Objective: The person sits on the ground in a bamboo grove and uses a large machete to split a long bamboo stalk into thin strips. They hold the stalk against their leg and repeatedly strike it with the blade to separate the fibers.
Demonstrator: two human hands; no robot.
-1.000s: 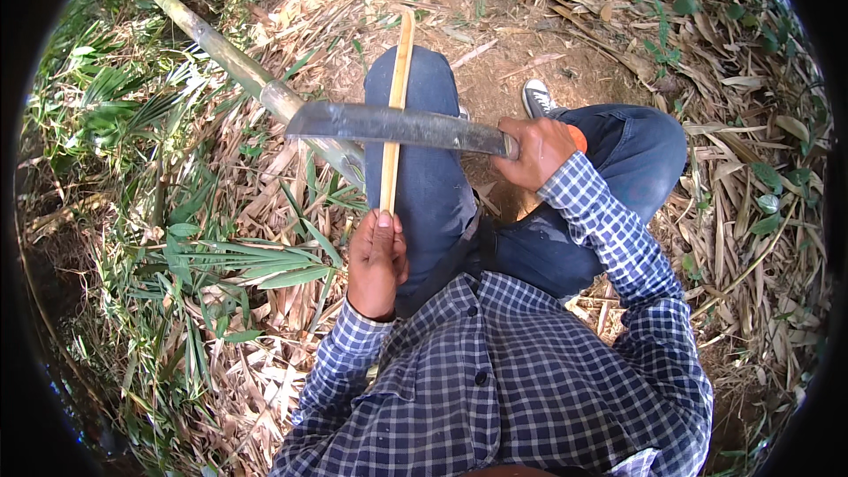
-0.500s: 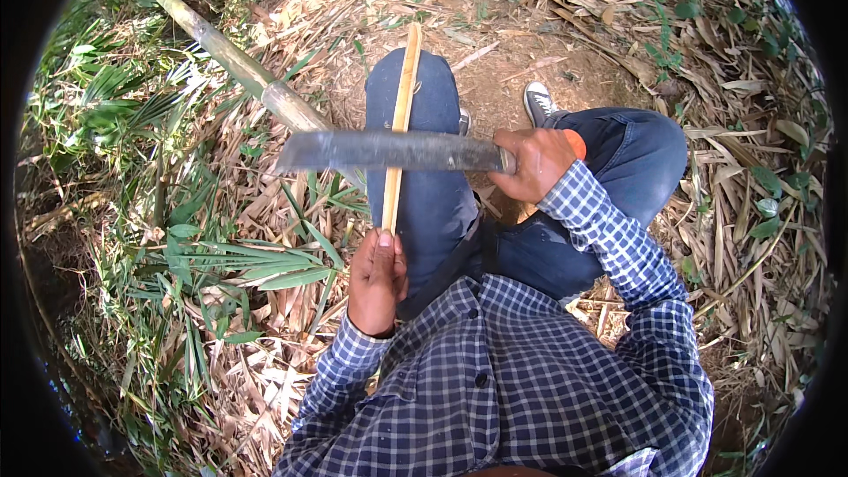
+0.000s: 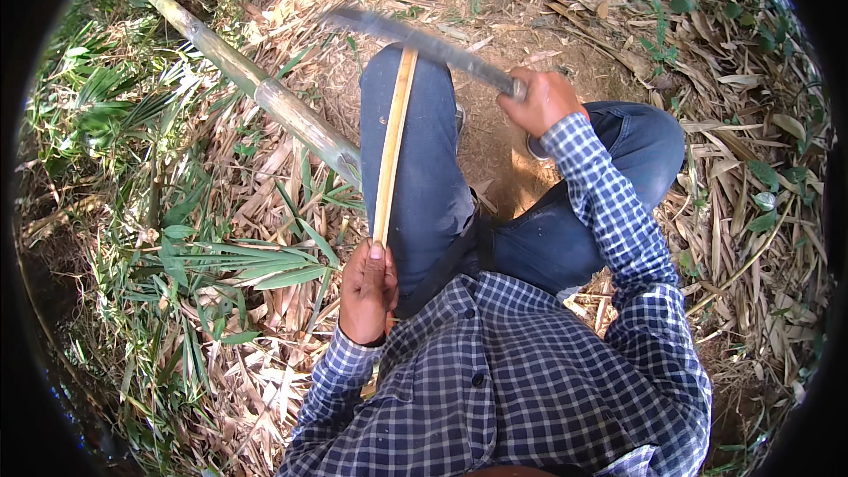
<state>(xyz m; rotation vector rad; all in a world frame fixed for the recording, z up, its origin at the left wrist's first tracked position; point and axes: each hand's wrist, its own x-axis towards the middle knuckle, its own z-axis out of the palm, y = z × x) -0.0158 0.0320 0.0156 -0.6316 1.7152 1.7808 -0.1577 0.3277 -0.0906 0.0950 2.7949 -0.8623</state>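
My left hand (image 3: 367, 291) pinches the near end of a pale bamboo strip (image 3: 394, 146), thumb on top. The strip lies lengthwise along my left thigh (image 3: 428, 141), pointing away from me. In my right hand (image 3: 543, 99) is a machete (image 3: 442, 50), gripped by its handle, which my fingers mostly cover. Its blade reaches leftward over the knee and crosses the strip's far end, hiding the tip. The blade is somewhat blurred toward its point. Whether the edge touches the strip, I cannot tell.
A long bamboo pole (image 3: 296, 115) slants from the far left down to beside my left knee. Green leaves (image 3: 265, 265) stick up left of my leg. Dry bamboo leaves (image 3: 742, 124) cover the ground on both sides, with bare soil (image 3: 503, 62) ahead.
The machete has moved away from me along the strip, from mid-length to its far end, and its blade now tilts. My left hand and the strip have shifted slightly.
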